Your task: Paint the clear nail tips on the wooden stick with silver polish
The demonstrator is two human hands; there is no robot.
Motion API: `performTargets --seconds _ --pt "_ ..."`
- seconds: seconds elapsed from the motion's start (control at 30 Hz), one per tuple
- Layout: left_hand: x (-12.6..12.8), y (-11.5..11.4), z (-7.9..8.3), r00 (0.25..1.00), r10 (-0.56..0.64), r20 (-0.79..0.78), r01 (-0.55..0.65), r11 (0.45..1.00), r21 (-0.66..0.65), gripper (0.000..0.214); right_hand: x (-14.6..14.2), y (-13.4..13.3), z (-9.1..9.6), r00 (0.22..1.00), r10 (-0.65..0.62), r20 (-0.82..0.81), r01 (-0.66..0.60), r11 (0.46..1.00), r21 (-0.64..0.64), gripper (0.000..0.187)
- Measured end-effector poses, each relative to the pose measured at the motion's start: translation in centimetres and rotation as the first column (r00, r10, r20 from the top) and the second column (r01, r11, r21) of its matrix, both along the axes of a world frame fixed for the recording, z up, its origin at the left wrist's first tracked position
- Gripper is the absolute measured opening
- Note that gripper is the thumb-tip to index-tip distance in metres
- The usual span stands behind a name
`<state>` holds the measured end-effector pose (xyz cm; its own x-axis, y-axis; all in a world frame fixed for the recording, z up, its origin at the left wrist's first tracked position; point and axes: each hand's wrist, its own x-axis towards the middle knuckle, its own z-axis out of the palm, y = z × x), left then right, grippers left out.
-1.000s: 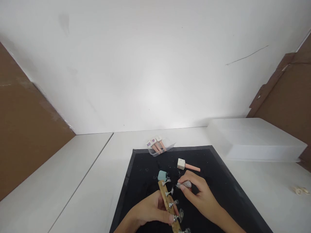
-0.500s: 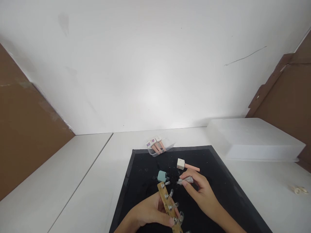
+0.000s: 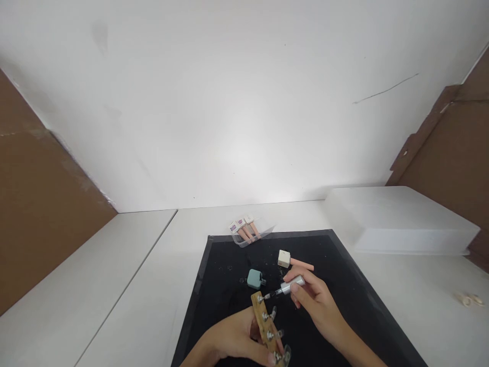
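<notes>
My left hand (image 3: 239,336) is closed around a wooden strip (image 3: 263,318) fitted with a row of small metal clips. Clear false nail tips (image 3: 280,334) stick out to the right from the clips. In the fingers of my right hand (image 3: 315,300) is a nail polish brush (image 3: 292,284) with a silver handle. Its bristle end meets the nail tip (image 3: 272,294) at the strip's far end. A teal nail polish bottle (image 3: 254,279) lies on its side just beyond the strip, its neck facing right.
A white bottle with a long pink cap (image 3: 284,258) lies on the black mat (image 3: 229,255) beyond my right hand. Several similar bottles rest in a clear tray (image 3: 241,243) at the mat's back edge. A white plastic bin (image 3: 412,237) and small cream rings (image 3: 466,299) are at the right.
My right hand has turned the brush, and its tip has moved left onto the far nail tip. My left hand has shifted the wooden strip slightly right and nearer.
</notes>
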<state>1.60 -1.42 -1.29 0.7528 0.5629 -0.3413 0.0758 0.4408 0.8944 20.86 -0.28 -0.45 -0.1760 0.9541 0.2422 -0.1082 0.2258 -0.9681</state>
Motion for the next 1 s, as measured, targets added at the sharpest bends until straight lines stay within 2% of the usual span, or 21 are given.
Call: performTargets --seconds 0.23,0.67,0.87,1.0 --pt "-0.12 0.10 0.02 0.995 -0.069 -0.072 0.075 0.994 0.085 0.035 -0.02 -0.08 0.67 0.998 0.038 0.056 -0.039 0.999 0.013 0.027" --pt "0.03 0.23 0.28 0.994 -0.090 -0.055 0.094 0.993 0.078 0.033 0.12 -0.16 0.42 0.993 0.086 0.081 -0.088 0.996 0.023 0.020" --pt "-0.06 0.26 0.09 0.993 -0.091 -0.069 0.099 0.987 0.124 0.035 0.12 -0.25 0.52 0.990 0.059 0.130 -0.069 0.995 0.071 0.019" --pt "-0.07 0.30 -0.12 0.992 -0.095 -0.080 0.104 0.988 0.112 0.037 0.15 -0.25 0.66 0.976 0.006 0.217 -0.041 0.987 0.155 0.014"
